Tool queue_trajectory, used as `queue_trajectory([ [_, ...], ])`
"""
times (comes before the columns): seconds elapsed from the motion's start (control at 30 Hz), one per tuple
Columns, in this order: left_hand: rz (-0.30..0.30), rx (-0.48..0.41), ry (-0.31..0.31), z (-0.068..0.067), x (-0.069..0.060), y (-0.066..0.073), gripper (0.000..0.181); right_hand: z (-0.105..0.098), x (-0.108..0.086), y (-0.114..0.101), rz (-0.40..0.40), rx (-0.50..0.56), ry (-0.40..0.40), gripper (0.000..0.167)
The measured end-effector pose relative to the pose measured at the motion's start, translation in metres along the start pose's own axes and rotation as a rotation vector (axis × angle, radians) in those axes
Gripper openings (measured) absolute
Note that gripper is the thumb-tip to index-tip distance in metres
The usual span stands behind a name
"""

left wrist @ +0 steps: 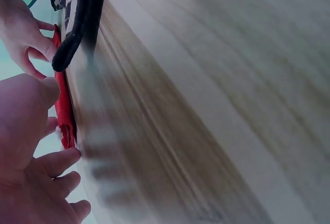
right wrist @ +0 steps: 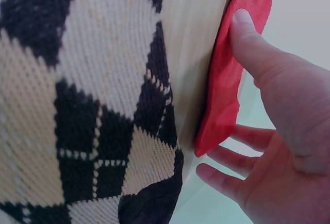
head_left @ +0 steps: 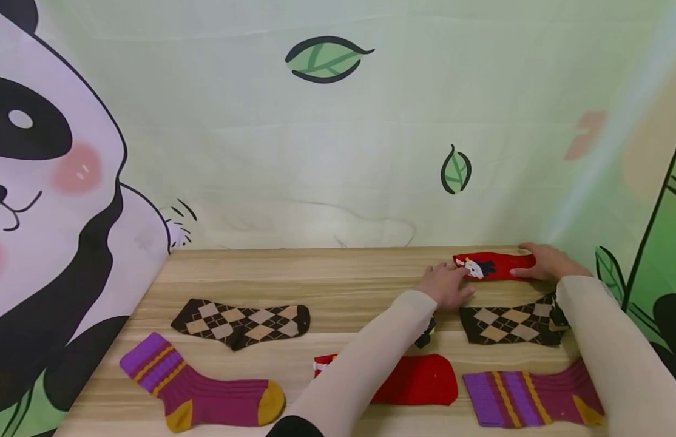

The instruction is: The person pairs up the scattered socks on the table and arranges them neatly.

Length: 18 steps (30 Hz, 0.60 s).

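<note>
1. My left hand (head_left: 446, 285) is loose, with its fingers spread out and not curled round anything. It is at the left end of the red sock (head_left: 496, 267), by the little picture on it. I can't tell how hard it touches.
2. My right hand (head_left: 551, 262) is at the other end. Its thumb rests on the sock and its fingers reach past the far edge. It looks loose too, with no tight squeeze.
3. The red sock lies flat at the back of the worktop (head_left: 360, 279), over on the right, near the cloth wall (head_left: 371, 152).
4. I think I am at the step of setting this sock down and making it straight.
5. To me, the next move calls for a soft pat, then lifting both hands up gently so the sock does not slide.
6. Just in front of it is a checked sock (head_left: 513, 325). My right sleeve (head_left: 605, 328) is close, so I should not drag it.
7. Nearer me is a striped sock (head_left: 534, 397). A second red sock (head_left: 414, 382) is partly under my left sleeve (head_left: 365, 358).
8. Farther left lie another checked sock (head_left: 250, 323) and another striped sock (head_left: 218, 397).
</note>
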<state>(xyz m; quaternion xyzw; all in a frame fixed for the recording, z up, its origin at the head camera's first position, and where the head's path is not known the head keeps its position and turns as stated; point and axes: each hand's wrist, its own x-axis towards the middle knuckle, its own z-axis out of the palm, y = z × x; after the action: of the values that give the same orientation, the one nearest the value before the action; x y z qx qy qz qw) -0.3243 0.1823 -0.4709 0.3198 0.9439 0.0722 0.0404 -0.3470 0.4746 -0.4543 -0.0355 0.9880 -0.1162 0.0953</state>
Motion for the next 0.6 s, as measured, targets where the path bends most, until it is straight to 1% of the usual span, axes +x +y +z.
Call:
queue_trajectory([
  [0.17, -0.008, 0.0, 0.002, 0.0024, 0.0016, -0.0003, 0.055, -0.0011, -0.0007, -0.0052, -0.033, -0.038, -0.003, 0.083],
  [0.37, -0.015, 0.02, 0.0, -0.001, -0.001, 0.0013, 0.054, -0.0023, -0.0012, -0.0075, -0.057, -0.046, 0.001, 0.073],
  [0.6, -0.03, 0.033, -0.01, 0.0032, 0.0026, 0.0009, 0.055, -0.0009, -0.0004, -0.0054, -0.063, -0.054, 0.003, 0.071],
])
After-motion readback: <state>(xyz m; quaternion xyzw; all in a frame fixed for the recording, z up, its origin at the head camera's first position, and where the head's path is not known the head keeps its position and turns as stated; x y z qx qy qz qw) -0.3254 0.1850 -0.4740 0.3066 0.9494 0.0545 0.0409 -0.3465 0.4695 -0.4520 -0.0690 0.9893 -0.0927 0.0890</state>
